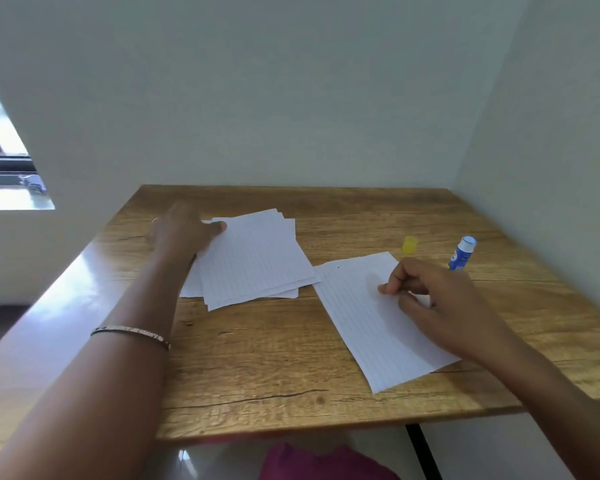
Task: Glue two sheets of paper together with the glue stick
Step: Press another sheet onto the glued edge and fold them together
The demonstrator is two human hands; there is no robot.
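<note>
A loose stack of lined white paper sheets (253,261) lies on the wooden table's far left part. My left hand (182,230) grips the stack's left edge, thumb on top of the uppermost sheet. A single lined sheet (368,327) lies to the right, angled toward the front edge. My right hand (430,296) rests on this sheet with fingers curled and fingertips pressing the paper. The blue and white glue stick (462,253) stands uncapped beyond my right hand. Its yellow cap (409,244) sits apart to its left.
The wooden table (274,358) stands in a corner, with walls behind and to the right. A window (0,161) is at the far left. A black table leg (423,452) and pink cloth (326,462) show below the front edge.
</note>
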